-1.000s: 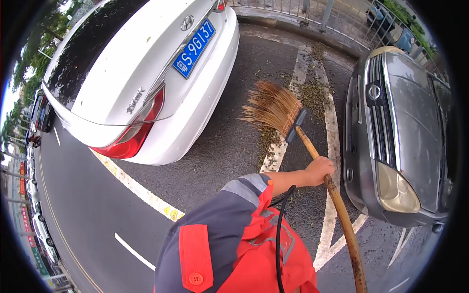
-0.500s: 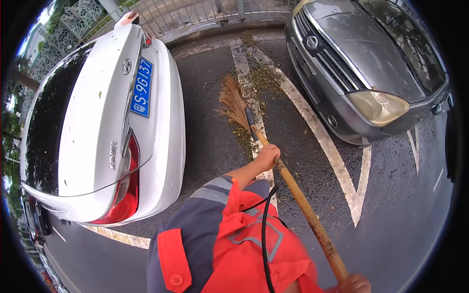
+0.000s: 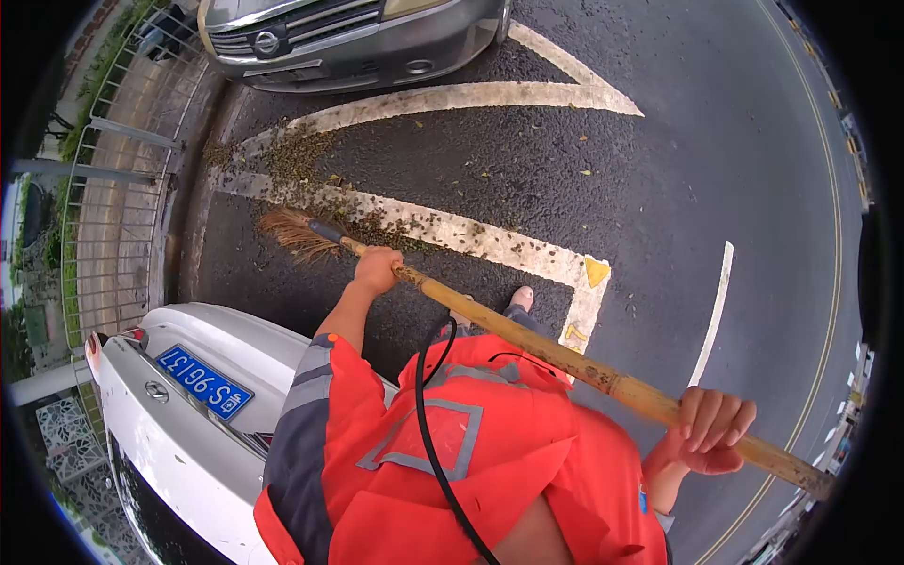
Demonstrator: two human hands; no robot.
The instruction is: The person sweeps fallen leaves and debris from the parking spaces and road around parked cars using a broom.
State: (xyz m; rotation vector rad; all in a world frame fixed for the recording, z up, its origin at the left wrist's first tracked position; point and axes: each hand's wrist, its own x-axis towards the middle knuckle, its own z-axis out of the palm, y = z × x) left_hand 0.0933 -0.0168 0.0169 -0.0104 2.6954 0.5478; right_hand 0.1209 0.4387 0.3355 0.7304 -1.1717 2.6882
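Note:
A broom with a long bamboo handle slants across the view in front of my chest. My left hand is closed around the handle's lower part, just behind the dark binding. Farther up, near the handle's end, my right hand grips it with wrapped fingers. The broom's brown bristles spread over the asphalt beside a white painted line. Fallen leaves and small debris lie thickly near the line's far end and are scattered along it.
A white car stands close at my lower left, and a grey car at the top. A metal railing and curb run along the left. Open roadway with lane markings lies to the right.
My view has turned right, so the cars and railing have shifted around. My right hand has come up into fuller view with the handle. Both hands keep hold of the broom.

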